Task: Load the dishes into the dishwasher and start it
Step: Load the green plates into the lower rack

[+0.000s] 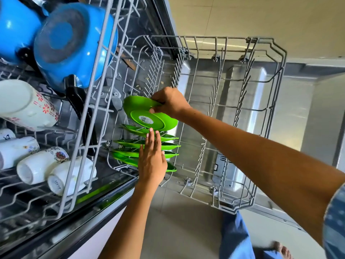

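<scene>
Dishwasher racks fill most of the view, and the lower rack is pulled out over the open door. Taking that lower rack as the landmark: at its end nearest the machine, a row of green plates stands on edge between the tines, packed close together. Just above that row, the right hand grips one more green plate by its rim, fingers curled over the edge and thumb pressed on the underside; the plate is tilted, its base with a small label turned toward the camera. The left hand lies flat over the standing plates with its fingers straight and close together, fingertips touching the upper plates of the row and holding nothing. The rest of the lower rack, away from the machine, shows only bare grey wire and tines.

Above and to the machine side of the lower rack, the upper rack is also drawn out. It carries two blue pots turned bottom-up with black handles, a large white mug with red flowers, and several white cups lying on their sides. Below the lower rack's near edge, a blue trouser leg and a bare foot stand on the pale tiled floor.
</scene>
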A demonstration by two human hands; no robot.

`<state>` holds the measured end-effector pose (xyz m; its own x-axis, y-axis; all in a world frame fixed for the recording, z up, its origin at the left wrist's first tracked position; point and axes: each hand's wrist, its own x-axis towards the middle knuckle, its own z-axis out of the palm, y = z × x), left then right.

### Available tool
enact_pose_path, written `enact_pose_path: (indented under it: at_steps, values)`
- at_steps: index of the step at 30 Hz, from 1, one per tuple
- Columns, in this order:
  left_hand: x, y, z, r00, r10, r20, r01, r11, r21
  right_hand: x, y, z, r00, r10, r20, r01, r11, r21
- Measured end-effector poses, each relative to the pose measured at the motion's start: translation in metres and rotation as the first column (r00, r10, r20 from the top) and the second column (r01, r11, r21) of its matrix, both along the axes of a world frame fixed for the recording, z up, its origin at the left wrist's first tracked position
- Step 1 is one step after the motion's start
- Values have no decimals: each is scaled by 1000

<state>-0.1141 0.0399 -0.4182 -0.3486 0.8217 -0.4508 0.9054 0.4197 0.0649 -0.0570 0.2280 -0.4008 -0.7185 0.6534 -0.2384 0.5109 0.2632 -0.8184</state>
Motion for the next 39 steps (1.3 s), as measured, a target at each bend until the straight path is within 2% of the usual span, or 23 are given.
enact_pose_path:
  at_steps: [10,15,18,21,28,34,39]
  values:
    - [1,0,1,999,17,31,-17,1000,7,1,17,14,1000,14,-10,-14,999,49]
    - [3,1,3,999,24,26,-24,1000,-2,-7,11,5,994,99,51,-102,993,65]
    - [3,2,4,999,23,24,-23,1000,-9,-6,0,-8,995,62,75,-67,995,67]
    - [3,2,3,999,26,24,-26,1000,-4,-9,-10,-14,997,51,64,-52,999,4]
    - [1,1,3,999,13,33,-13,1000,-7,-18,-20,-4,948,271,167,-250,959,-136]
    - [2,-1,-1,999,24,44,-24,1000,10,-16,-29,-20,963,71,261,-85,995,44]
    - [1,1,-1,998,28,49,-29,999,17,-24,-33,-25,963,27,270,-33,999,19]
